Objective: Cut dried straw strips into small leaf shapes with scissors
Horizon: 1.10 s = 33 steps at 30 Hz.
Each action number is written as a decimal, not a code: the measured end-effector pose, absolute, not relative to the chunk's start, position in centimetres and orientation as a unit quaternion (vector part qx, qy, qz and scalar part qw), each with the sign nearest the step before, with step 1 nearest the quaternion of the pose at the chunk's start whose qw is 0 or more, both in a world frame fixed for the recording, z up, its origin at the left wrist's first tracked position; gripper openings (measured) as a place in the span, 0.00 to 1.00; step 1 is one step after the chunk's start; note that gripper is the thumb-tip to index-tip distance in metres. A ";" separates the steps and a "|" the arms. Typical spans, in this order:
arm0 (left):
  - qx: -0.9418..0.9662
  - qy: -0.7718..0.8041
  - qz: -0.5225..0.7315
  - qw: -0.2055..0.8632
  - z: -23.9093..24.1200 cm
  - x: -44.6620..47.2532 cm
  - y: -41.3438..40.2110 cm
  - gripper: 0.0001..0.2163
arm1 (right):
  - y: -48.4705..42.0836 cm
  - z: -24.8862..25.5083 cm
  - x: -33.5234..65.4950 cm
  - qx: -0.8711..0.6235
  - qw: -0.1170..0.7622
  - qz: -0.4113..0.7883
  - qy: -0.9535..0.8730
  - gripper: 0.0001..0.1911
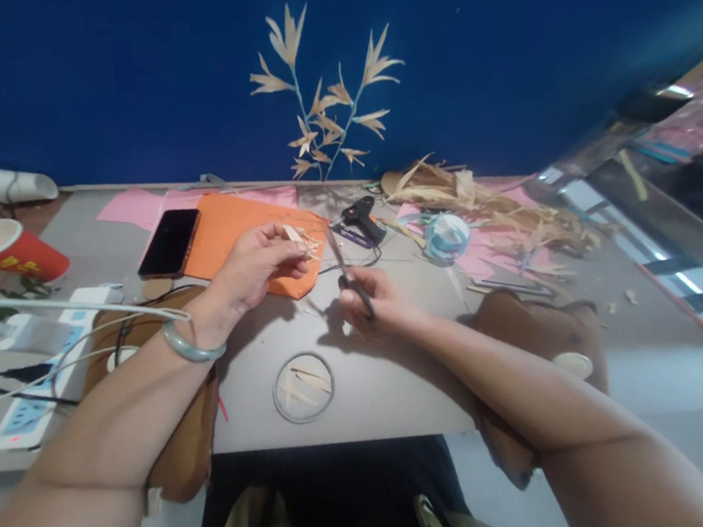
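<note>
My left hand (258,264) pinches a small pale strip of dried leaf (299,237) above the orange paper (236,225). A green bangle (189,345) circles that wrist. My right hand (373,299) is closed round the black handles of a pair of scissors (342,264), whose blades point up towards the leaf piece and stop just right of it. Below the hands a round ring (303,387) lies on the grey table (399,375) with a few leaf slivers inside it.
A black phone (169,241) lies left of the orange paper. A red paper cup (11,251) lies at far left above a power strip (33,385) with cables. A black glue gun (363,217), tape roll (447,236) and dried husks (488,201) sit right. Leaf sprigs (327,100) decorate the blue board.
</note>
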<state>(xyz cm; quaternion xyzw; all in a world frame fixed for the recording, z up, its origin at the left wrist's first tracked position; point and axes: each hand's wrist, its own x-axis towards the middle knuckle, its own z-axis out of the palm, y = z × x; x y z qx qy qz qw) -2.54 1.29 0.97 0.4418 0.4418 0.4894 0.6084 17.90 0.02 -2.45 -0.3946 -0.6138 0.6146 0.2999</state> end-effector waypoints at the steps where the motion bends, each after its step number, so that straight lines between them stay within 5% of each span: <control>1: 0.462 0.438 0.463 0.617 1.2 -2.7 1.1 0.08 | 0.2 -2.5 17.9 -0.403 0.326 0.597 -0.612 0.26; 6: 0.621 0.355 0.104 0.691 2.1 -3.0 -0.2 0.10 | 1.0 -3.0 18.1 -0.449 0.393 0.513 -0.617 0.27; 13: 0.739 0.279 -0.072 0.609 1.0 -2.4 -1.2 0.11 | 1.0 -3.3 18.2 -0.459 0.399 0.487 -0.627 0.25; 28: 0.786 0.300 -0.093 0.532 0.6 -2.5 -0.8 0.06 | 0.8 -2.9 18.0 -0.468 0.419 0.480 -0.612 0.22; 33: 0.791 0.517 0.109 0.309 -0.3 -3.1 1.2 0.07 | 0.8 -3.2 18.0 -0.472 0.426 0.497 -0.591 0.21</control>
